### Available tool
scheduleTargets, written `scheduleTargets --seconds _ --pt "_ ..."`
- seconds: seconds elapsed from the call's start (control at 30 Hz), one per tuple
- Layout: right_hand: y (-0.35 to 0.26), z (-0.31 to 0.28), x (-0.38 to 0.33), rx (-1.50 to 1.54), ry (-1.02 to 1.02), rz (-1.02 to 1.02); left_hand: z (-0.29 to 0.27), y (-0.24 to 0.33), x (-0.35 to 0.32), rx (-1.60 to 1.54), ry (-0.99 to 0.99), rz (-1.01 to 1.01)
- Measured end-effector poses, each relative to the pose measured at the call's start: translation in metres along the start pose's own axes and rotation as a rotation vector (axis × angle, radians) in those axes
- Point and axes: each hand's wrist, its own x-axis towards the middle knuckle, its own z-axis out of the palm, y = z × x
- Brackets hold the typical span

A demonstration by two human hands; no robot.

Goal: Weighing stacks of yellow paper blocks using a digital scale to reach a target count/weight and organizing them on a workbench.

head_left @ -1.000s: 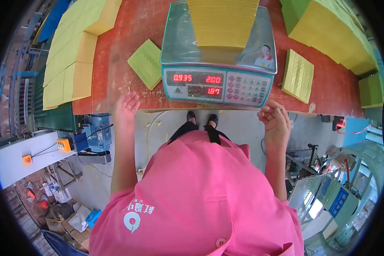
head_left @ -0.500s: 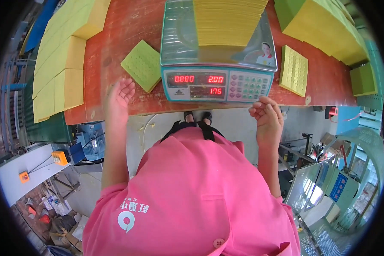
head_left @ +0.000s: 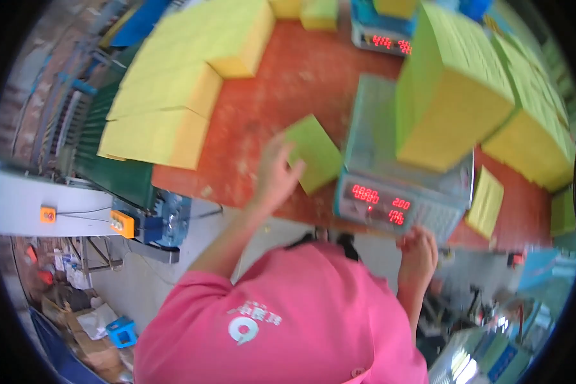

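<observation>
My left hand [head_left: 278,171] is at the left side of a thin yellow-green stack of paper [head_left: 316,155] lying on the red table. Its thumb is spread from the fingers, and the fingertips reach the stack's edge; blur hides whether they touch it. A tall yellow paper stack [head_left: 457,112] stands on the pan of a teal-and-silver weighing scale [head_left: 381,214] with lit red digits. By the scale's front right edge hangs my right hand [head_left: 420,256], fingers loosely bent and apart, with nothing visible in them.
Large yellow paper blocks [head_left: 166,96] line the table's left side, and more [head_left: 531,147] stand at the right. Another thin stack [head_left: 486,201] lies right of the scale. A second scale [head_left: 381,41] sits at the far side. The red table's [head_left: 237,185] front edge runs before me.
My left hand has moved forward and right to the thin stack. The view has swung left, shifting the scale rightward in it. My right hand stays by the scale's front edge.
</observation>
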Motion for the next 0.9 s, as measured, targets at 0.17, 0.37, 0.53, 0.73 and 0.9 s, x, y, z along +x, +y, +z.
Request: scheduleTargets --seconds 0.17,0.37,0.53,0.73,0.9 --pt "0.009 0.022 -0.005 0.022 0.01 0.036 0.033 0.021 0.016 0.269 -0.3 0.106" --pt "0.01 0.035 -0.009 -0.017 -0.087 0.086 0.056 0.005 0.007 0.276 -0.266 0.28" --pt "0.018 0.028 -0.008 0.009 -0.058 0.123 0.022 0.001 -0.01 0.269 -0.349 0.331" --pt "0.022 0.024 0.0 0.032 -0.195 0.19 -0.029 -0.011 -0.055 0.225 -0.392 0.273" --pt "0.021 0.024 0.001 0.016 -0.239 0.204 -0.025 -0.018 -0.115 -0.195 0.302 -0.381"
